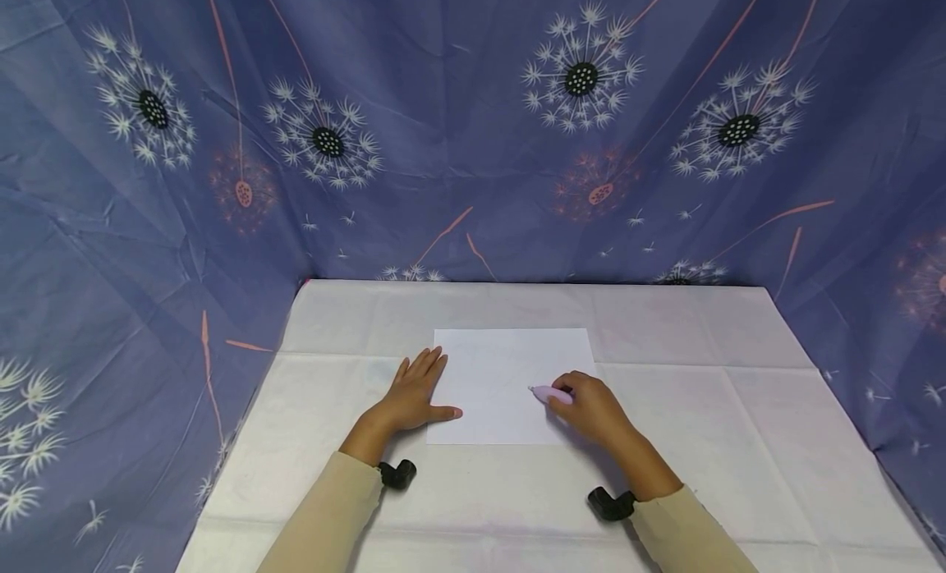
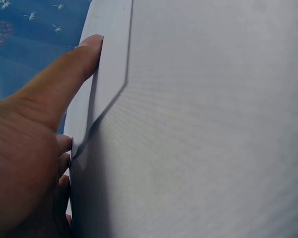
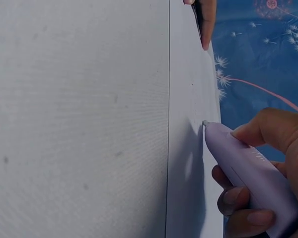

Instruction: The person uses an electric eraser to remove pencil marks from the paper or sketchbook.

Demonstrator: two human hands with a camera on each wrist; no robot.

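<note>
A blank-looking white sheet of paper [image 1: 502, 364] lies on the white-covered table. My left hand [image 1: 416, 392] rests on the sheet's left edge, its fingers straight and the thumb spread to the right. In the left wrist view the thumb [image 2: 72, 64] lies over the paper near its corner. Over the right part of the sheet, my right hand [image 1: 594, 407] grips a chunky lilac pen-like tool [image 3: 253, 171] that tapers to a small pale tip. That tip points left, close to the paper; whether it touches I cannot tell.
A white cloth with fold creases [image 1: 665, 409] covers the table. Blue curtains with dandelion prints [image 1: 458, 130] hang behind it and along both sides. A black wrist device [image 1: 399, 474] is on the left wrist, and another black device [image 1: 612, 504] is on the right.
</note>
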